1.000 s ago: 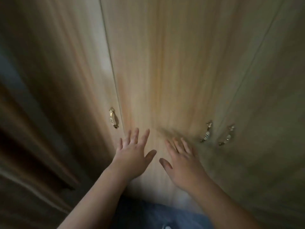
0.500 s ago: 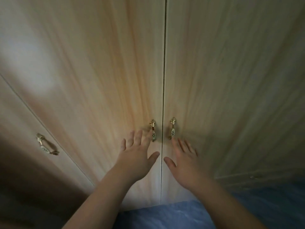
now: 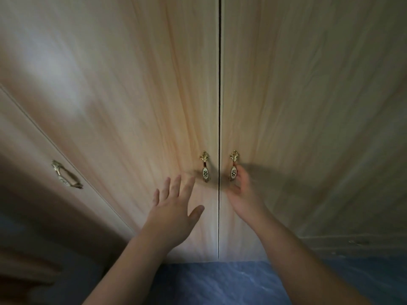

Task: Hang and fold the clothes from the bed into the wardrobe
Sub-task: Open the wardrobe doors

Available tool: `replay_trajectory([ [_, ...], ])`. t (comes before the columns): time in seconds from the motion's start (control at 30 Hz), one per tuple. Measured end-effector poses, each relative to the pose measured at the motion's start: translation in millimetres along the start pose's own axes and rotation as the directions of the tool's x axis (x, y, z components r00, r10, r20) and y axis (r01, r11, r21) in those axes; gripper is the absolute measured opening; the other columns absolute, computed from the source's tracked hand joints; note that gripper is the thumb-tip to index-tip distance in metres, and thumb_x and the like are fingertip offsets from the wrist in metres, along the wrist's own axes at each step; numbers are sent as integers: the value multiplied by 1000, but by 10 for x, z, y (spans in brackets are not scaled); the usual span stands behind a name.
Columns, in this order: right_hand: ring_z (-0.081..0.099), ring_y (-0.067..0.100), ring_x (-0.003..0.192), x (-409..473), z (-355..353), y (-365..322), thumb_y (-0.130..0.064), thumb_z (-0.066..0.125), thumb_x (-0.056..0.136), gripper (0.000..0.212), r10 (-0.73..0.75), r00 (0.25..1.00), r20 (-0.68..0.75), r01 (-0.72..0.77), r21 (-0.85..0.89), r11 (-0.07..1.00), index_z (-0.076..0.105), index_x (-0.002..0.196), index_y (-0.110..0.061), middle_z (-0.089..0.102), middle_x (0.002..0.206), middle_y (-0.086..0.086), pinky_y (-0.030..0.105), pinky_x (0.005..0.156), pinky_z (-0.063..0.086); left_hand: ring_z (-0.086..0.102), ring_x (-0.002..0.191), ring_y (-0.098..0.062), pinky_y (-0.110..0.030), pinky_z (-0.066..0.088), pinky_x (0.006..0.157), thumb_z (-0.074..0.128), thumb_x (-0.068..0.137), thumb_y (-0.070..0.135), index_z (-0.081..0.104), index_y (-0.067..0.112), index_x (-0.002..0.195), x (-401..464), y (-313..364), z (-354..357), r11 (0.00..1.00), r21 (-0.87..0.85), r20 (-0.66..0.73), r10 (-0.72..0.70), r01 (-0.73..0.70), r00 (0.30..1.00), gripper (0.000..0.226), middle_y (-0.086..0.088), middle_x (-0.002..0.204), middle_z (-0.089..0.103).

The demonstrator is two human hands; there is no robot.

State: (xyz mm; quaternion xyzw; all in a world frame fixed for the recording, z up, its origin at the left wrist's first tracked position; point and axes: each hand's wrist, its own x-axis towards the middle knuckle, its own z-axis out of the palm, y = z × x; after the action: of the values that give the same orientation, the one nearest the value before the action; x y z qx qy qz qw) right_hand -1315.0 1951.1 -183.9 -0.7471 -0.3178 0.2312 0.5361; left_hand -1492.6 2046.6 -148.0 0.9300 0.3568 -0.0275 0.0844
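A light wooden wardrobe [image 3: 136, 106] fills the view, its two middle doors shut with a dark gap between them. Each door has a small gold handle: the left handle [image 3: 205, 166] and the right handle [image 3: 233, 165]. My left hand [image 3: 175, 208] is spread flat, its fingertips just left of and below the left handle, holding nothing. My right hand [image 3: 243, 190] curls its fingers around the right handle from the right side. No clothes or bed are in view.
A third door on the far left carries another gold handle [image 3: 66, 175]. Blue marbled floor [image 3: 220, 282] runs along the wardrobe's base. A dark wooden surface [image 3: 26, 271] sits at the lower left.
The view has steadied on the two middle doors. My right hand moved up and curled onto the right handle. My left hand stays open near the left handle.
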Motion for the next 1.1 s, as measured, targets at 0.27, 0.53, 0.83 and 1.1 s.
replay_trajectory([
  [0.27, 53, 17, 126, -948, -89, -37, -15, 61, 84, 76, 88, 993, -78, -99, -158, 982, 29, 152, -26, 54, 133, -4, 31, 105, 41, -21, 150, -28, -49, -7, 120, 21, 97, 67, -19, 40, 153, -623, -23, -101, 987, 12, -11, 159, -159, 987, 73, 0, 165, -18],
  [0.53, 57, 10, 115, -2193, -607, 165, -29, 73, 86, 66, 115, 929, -352, -206, -234, 950, 38, 143, -27, 59, 126, -10, 33, 102, 46, -12, 152, -29, -50, 1, 122, 29, 98, 62, -14, 40, 154, -1204, 646, 145, 900, 31, 59, 432, -435, 900, 73, -2, 166, -11],
  [0.83, 56, 12, 119, -2971, -1805, 445, -19, 64, 92, 58, 188, 837, -515, -320, -181, 930, 39, 145, -20, 57, 126, -10, 35, 103, 45, -13, 152, -25, -46, -2, 122, 28, 98, 62, -12, 42, 154, -1524, 1517, 337, 783, 7, 133, 615, -622, 777, 72, 1, 166, -11],
  [1.1, 55, 0, 110, -3393, -2292, 576, -30, 54, 94, 53, 248, 779, -577, -392, -139, 909, 37, 144, -38, 54, 121, -24, 26, 94, 44, -16, 152, -24, -47, -3, 122, 31, 98, 62, -10, 41, 154, -1583, 2224, 501, 785, -24, 142, 615, -619, 775, 73, 1, 166, -12],
])
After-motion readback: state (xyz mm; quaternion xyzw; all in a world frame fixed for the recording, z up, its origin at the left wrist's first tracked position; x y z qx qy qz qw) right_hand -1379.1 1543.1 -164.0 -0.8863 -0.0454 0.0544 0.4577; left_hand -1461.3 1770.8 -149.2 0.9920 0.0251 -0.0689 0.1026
